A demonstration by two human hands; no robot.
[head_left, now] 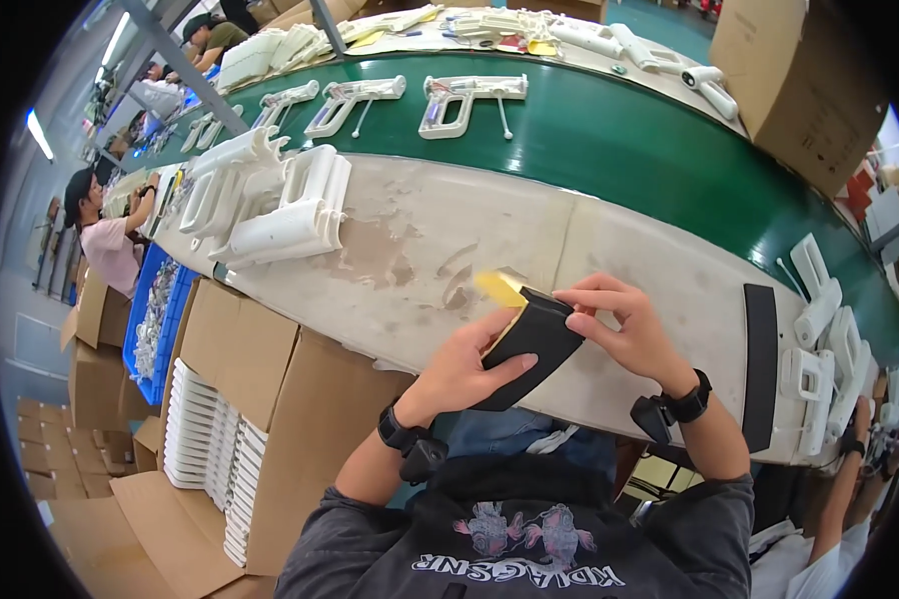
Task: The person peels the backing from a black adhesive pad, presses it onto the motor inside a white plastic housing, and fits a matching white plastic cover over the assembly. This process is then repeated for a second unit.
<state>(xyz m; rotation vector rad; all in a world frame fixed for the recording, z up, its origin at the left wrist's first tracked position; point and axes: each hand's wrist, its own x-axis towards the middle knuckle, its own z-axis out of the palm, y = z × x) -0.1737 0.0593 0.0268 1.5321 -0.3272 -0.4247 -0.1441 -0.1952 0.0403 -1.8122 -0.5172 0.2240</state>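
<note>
My left hand (466,367) is wrapped round a black foam-like strip (537,347), its thumb pressed on the face. The strip tilts over the front edge of the worktable, in front of my body. A yellow backing sheet (499,288) sticks out from its far end, partly blurred. My right hand (619,324) pinches the far right corner of the strip between thumb and fingertips. Another long black strip (759,369) lies flat on the table to the right of my right hand.
White plastic gun-shaped housings (280,205) are piled at left, and more (819,369) lie at far right. A green conveyor belt (569,135) beyond carries similar pieces. Left of me stand an open cardboard box (320,439) of white parts and a blue crate (180,319). Co-workers sit along the line.
</note>
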